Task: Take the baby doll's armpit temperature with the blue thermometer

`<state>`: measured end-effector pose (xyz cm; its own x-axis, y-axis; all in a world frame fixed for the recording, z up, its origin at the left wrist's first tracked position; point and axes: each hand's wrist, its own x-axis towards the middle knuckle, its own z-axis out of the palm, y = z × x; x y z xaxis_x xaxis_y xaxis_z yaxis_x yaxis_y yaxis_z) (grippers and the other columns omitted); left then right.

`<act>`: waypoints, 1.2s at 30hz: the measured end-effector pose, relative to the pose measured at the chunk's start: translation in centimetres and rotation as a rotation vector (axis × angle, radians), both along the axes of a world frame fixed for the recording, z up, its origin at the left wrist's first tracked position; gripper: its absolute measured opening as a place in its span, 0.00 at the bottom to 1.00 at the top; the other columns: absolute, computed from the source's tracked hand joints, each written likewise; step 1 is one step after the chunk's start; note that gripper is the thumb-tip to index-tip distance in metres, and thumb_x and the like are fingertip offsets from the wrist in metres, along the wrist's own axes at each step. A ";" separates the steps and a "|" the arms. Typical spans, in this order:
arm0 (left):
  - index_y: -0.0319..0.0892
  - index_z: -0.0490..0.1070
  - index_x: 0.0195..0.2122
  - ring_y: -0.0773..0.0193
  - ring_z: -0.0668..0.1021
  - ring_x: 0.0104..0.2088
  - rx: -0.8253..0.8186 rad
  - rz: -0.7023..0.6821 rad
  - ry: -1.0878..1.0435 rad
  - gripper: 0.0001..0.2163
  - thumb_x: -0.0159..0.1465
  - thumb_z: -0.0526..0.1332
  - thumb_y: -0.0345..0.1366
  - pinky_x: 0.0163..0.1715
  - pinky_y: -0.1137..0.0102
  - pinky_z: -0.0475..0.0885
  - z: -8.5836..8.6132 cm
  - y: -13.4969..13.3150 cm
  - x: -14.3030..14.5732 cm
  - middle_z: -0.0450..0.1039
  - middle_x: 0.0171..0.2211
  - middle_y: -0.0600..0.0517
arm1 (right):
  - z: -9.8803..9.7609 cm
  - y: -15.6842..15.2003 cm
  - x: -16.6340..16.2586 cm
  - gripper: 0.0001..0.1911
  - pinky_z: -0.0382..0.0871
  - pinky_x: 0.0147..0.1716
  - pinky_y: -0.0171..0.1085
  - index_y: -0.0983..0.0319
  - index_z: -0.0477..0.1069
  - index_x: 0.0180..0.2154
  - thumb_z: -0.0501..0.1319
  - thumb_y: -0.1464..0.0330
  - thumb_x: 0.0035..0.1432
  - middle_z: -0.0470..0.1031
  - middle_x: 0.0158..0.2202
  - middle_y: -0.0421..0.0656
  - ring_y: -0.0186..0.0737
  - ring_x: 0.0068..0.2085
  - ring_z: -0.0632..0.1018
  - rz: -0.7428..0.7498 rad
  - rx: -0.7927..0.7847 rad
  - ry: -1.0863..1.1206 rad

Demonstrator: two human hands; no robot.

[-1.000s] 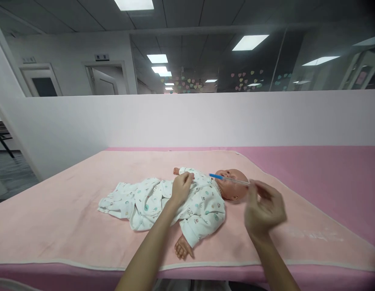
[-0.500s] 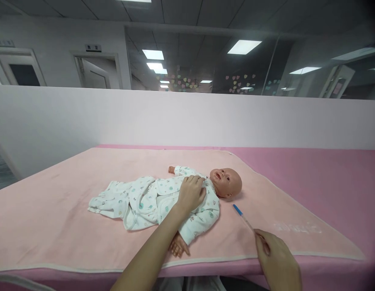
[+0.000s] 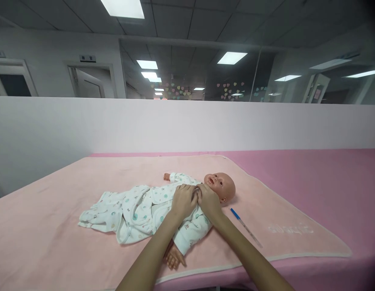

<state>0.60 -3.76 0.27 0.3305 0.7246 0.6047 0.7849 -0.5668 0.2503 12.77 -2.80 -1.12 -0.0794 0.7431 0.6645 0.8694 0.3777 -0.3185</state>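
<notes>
A baby doll (image 3: 221,186) lies on its back with its head to the right. It wears a white patterned baby shirt (image 3: 195,230) and matching trousers (image 3: 131,208). At the chest, just below the neck, my left hand (image 3: 183,201) is closed on the shirt front. My right hand (image 3: 209,202) meets it there, fingers curled on the collar edge; the fingertips of both hands are partly hidden. To the right of the doll, a thermometer (image 3: 248,229) with a blue cap end rests on the peach blanket (image 3: 114,258), touched by neither hand.
The blanket lies over a pink table surface (image 3: 341,194). A low white partition (image 3: 187,125) runs along the far side. Beyond it are a half-open door (image 3: 89,84) and a glass wall with heart stickers (image 3: 231,91).
My right hand has let go of the thermometer, leaving it on the blanket, and has moved to the doll's collar beside my left hand. The view has tilted slightly up.
</notes>
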 end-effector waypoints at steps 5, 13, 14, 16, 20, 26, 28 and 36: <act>0.45 0.67 0.45 0.59 0.72 0.39 -0.069 0.022 -0.114 0.13 0.59 0.51 0.35 0.40 0.66 0.63 0.1 0.2 -0.3 0.74 0.35 0.51 | -1.1 0.3 0.7 0.12 0.67 0.35 0.35 0.63 0.71 0.33 0.49 0.74 0.53 0.75 0.32 0.44 0.38 0.35 0.74 0.144 0.111 0.282; 0.45 0.75 0.34 0.54 0.73 0.37 -0.210 0.135 0.008 0.12 0.55 0.54 0.40 0.36 0.63 0.62 1.7 1.5 0.9 0.75 0.31 0.47 | -1.4 0.1 0.6 0.12 0.68 0.35 0.36 0.63 0.72 0.33 0.50 0.72 0.53 0.76 0.32 0.45 0.39 0.34 0.75 0.109 0.150 0.458; 0.45 0.76 0.33 0.53 0.72 0.37 -0.201 0.140 0.018 0.12 0.55 0.54 0.40 0.36 0.63 0.62 1.6 1.6 1.0 0.74 0.31 0.47 | -1.5 0.1 0.6 0.12 0.68 0.35 0.36 0.63 0.72 0.33 0.50 0.72 0.53 0.76 0.32 0.45 0.39 0.34 0.75 0.100 0.151 0.468; 0.46 0.75 0.34 0.54 0.72 0.38 -0.169 0.128 0.010 0.13 0.56 0.53 0.41 0.37 0.63 0.62 1.2 1.7 1.1 0.74 0.33 0.47 | -1.5 0.1 0.6 0.12 0.68 0.34 0.36 0.63 0.72 0.33 0.50 0.71 0.53 0.76 0.32 0.45 0.39 0.34 0.75 0.095 0.146 0.483; 0.46 0.72 0.40 0.57 0.71 0.40 -0.108 0.078 -0.052 0.14 0.58 0.52 0.41 0.39 0.65 0.61 0.3 1.2 0.6 0.73 0.35 0.48 | -1.3 -0.2 0.5 0.11 0.68 0.33 0.35 0.62 0.73 0.32 0.52 0.70 0.52 0.76 0.31 0.44 0.38 0.31 0.76 0.100 0.114 0.503; 0.44 0.71 0.40 0.58 0.71 0.41 -0.086 0.053 -0.093 0.12 0.59 0.52 0.39 0.41 0.65 0.60 0.2 0.7 0.6 0.73 0.37 0.50 | -1.2 -0.3 0.4 0.11 0.68 0.28 0.34 0.62 0.74 0.30 0.54 0.67 0.49 0.76 0.27 0.43 0.37 0.26 0.75 0.043 0.127 0.564; 0.45 0.71 0.40 0.59 0.70 0.42 -0.103 0.050 -0.077 0.13 0.60 0.51 0.39 0.41 0.66 0.60 0.2 0.7 0.6 0.73 0.38 0.50 | -1.3 -0.2 0.4 0.11 0.68 0.27 0.34 0.61 0.74 0.30 0.55 0.66 0.49 0.76 0.25 0.43 0.37 0.25 0.74 0.046 0.142 0.567; 0.46 0.71 0.39 0.59 0.70 0.42 -0.135 0.046 -0.053 0.11 0.58 0.52 0.36 0.42 0.65 0.60 -0.1 1.2 0.5 0.73 0.40 0.52 | -1.3 -0.2 0.4 0.11 0.67 0.28 0.33 0.61 0.74 0.30 0.53 0.69 0.51 0.76 0.26 0.41 0.35 0.25 0.74 0.126 0.122 0.544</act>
